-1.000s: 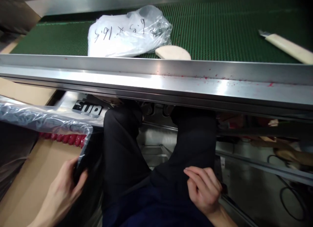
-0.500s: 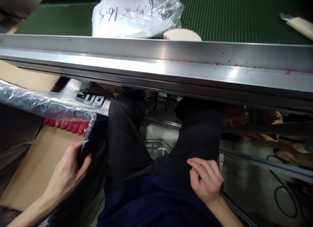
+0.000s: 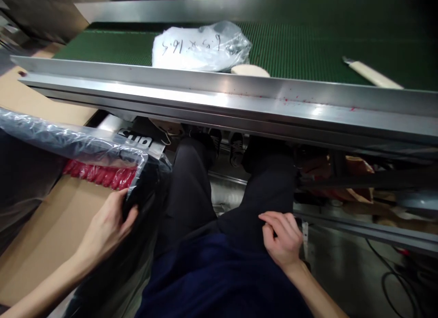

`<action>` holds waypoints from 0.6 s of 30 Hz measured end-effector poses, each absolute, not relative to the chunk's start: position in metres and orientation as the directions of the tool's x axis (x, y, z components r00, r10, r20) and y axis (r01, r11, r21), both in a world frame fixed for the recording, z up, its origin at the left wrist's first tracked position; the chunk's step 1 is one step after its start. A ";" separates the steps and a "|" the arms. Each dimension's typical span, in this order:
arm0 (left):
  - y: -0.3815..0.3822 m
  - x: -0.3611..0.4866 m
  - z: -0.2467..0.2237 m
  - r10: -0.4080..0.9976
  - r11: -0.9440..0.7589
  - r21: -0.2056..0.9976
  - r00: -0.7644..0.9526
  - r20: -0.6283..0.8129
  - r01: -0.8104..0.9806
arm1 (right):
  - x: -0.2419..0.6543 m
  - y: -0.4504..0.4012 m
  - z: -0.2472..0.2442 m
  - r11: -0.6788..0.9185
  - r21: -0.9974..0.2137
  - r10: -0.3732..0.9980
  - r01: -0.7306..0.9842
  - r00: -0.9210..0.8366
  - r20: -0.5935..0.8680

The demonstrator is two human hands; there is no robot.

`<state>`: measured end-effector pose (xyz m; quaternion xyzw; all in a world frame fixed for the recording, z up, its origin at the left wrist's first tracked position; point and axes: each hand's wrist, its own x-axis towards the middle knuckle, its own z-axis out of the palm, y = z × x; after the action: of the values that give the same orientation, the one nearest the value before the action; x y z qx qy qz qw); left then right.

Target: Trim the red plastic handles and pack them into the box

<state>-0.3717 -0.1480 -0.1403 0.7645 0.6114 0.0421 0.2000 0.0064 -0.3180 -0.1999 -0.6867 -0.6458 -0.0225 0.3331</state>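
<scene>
At the left, my left hand (image 3: 110, 222) is hooked over the rim of a dark box (image 3: 145, 190), fingers inside and thumb outside. Clear plastic lining (image 3: 82, 142) is folded over the box's edge. Inside lie a flat piece of brown cardboard (image 3: 58, 236) and, along the far wall, a row of red wrapped pieces (image 3: 102, 174) whose kind I cannot make out. My right hand (image 3: 282, 238) rests on my right thigh, loosely curled, with nothing visible in it.
A green conveyor belt (image 3: 301, 49) runs across in front behind a metal rail (image 3: 205, 92) with red specks. On it lie a marked plastic bag of white material (image 3: 191, 49), a pale rounded piece (image 3: 251, 70) and a pale-handled knife (image 3: 374, 75). A black cable (image 3: 385, 263) lies low right.
The view has tilted up and shows more of the belt and its far side. Both hands keep their places, the left on the box rim, the right on the thigh.
</scene>
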 end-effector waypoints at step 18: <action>-0.142 -0.386 -0.159 0.924 -0.369 0.377 0.380 0.048 0.850 | -0.001 -0.315 -0.203 0.092 -0.419 0.847 0.903 0.150 0.510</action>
<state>-0.3863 -0.1418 -0.1589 0.8176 0.5422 0.1263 0.1466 -0.0010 -0.3151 -0.2035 -0.6726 -0.6505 -0.0400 0.3505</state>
